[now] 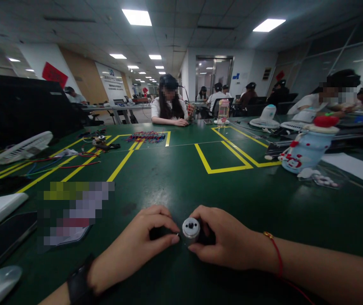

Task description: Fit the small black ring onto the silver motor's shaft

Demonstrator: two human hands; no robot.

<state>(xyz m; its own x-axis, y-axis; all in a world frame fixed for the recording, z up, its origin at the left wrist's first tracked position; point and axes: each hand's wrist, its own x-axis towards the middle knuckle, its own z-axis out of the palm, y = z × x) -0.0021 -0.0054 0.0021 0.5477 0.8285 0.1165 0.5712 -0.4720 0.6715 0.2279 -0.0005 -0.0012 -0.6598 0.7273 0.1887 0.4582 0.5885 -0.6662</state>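
A small silver cylindrical metal part (191,229), with a dark centre and small holes in its top face, stands upright near the front of the green table (156,173). My right hand (221,237) is wrapped round its right side, thumb in front and fingers behind. Just left of the cylinder, my left hand (146,239) pinches a tiny dark piece (178,235) between thumb and forefinger. That piece is too small to make out, and a narrow gap separates it from the cylinder.
Left of my hands lie a blurred packet (73,216), a white mouse (0,286) and loose wires (63,161). A blue bottle (307,148) and white fans (266,117) stand at the right. A person (168,101) sits across the table.
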